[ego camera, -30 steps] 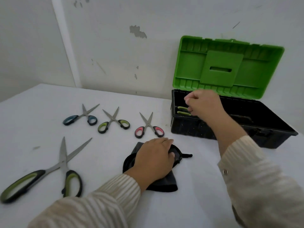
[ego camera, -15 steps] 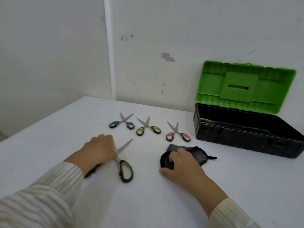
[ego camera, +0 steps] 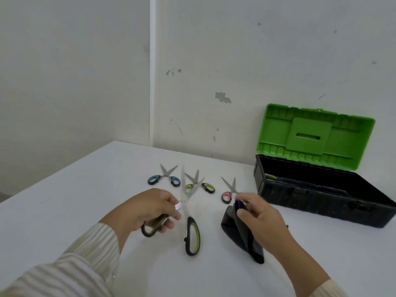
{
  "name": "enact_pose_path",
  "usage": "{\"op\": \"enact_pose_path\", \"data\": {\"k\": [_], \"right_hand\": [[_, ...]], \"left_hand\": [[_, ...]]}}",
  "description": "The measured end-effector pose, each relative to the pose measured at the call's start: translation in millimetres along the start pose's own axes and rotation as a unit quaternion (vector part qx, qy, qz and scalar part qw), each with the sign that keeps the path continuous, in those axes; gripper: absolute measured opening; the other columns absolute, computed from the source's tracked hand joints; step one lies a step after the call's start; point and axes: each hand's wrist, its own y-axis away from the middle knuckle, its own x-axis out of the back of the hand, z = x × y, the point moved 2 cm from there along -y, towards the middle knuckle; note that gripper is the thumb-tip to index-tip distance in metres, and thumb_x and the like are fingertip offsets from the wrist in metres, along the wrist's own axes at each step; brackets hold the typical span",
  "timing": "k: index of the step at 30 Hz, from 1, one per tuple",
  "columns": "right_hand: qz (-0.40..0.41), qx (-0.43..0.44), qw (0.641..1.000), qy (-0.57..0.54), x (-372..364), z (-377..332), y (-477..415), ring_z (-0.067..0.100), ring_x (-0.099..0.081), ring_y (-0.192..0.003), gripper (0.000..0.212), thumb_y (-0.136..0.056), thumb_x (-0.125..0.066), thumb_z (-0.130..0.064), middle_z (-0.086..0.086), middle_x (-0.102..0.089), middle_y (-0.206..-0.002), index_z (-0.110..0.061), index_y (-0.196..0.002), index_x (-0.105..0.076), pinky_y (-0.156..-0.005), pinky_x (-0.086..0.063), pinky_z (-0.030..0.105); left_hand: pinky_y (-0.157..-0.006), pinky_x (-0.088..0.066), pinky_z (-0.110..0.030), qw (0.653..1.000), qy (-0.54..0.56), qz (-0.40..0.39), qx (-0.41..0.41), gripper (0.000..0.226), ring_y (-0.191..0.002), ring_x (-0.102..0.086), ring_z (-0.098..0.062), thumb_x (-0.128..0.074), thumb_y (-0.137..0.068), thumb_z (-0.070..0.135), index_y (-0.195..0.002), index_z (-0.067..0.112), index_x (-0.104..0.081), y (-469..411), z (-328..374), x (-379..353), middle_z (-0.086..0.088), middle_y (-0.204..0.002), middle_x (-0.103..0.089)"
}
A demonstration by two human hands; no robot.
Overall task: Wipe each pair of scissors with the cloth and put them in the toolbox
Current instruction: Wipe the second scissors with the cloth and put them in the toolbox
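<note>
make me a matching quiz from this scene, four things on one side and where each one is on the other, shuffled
1 large scissors
2 cloth
3 blue scissors
4 toolbox

a at the far right of the table, lid open
b in the left hand
c lying far left in the row on the table
d in the right hand

Pairs: 1-b, 2-d, 3-c, 4-a

Head view, forward-down, close over table (ego camera: pixel 64 211)
</note>
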Motion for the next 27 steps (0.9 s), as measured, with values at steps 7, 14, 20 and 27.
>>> {"op": "enact_pose_path", "data": {"k": [7, 14, 20, 27], "right_hand": [[-0.029, -0.005, 1.000, 0.010, -11.9, 8.5, -7.3, -0.002, -0.056, -0.086, 0.014, -0.080, -0.065, -0.033, -0.014, -0.062, -0.092, -0.046, -0.081, -0.060, -0.075, -0.043, 0.016], [-0.024, -0.052, 0.998, -0.012, 6.3, 37.0, -17.4, 0.002, -0.061, -0.085, 0.020, -0.081, -0.066, -0.019, -0.013, -0.067, -0.092, -0.039, -0.083, -0.067, -0.075, -0.048, 0.017], [0.074, -0.013, 0.997, 0.024, 32.2, 40.6, -30.9, 0.005, -0.058, -0.094, 0.036, -0.083, -0.060, -0.006, -0.019, -0.062, -0.097, -0.040, -0.094, -0.059, -0.075, -0.040, 0.007], [0.031, 0.083, 0.990, 0.113, 12.1, -1.1, -32.0, -0.001, -0.058, -0.082, 0.014, -0.079, -0.066, -0.020, -0.020, -0.064, -0.085, -0.032, -0.087, -0.067, -0.074, -0.040, 0.003]], "left_hand": [[-0.052, -0.053, -0.029, 0.964, 0.242, -0.070, -0.086, 0.027, -0.058, -0.064, -0.018, -0.048, -0.092, -0.003, -0.118, 0.001, -0.053, -37.2, 25.5, -57.9, -0.013, -0.094, -0.074], [-0.054, -0.050, -0.030, 0.984, 0.125, -0.092, -0.090, 0.018, -0.055, -0.060, -0.020, -0.059, -0.093, 0.021, -0.097, 0.006, -0.067, -60.8, 21.5, -66.1, -0.010, -0.080, -0.073], [-0.052, -0.047, -0.029, 0.990, 0.058, -0.104, -0.075, 0.022, -0.052, -0.059, -0.020, -0.061, -0.091, 0.022, -0.088, 0.002, -0.069, -63.2, 13.0, -64.7, -0.008, -0.063, -0.067], [-0.043, -0.044, -0.024, 0.991, 0.003, -0.114, -0.075, 0.020, -0.041, -0.053, -0.016, -0.061, -0.089, 0.019, -0.077, 0.005, -0.067, -59.2, 14.2, -83.1, -0.008, -0.059, -0.064]]}}
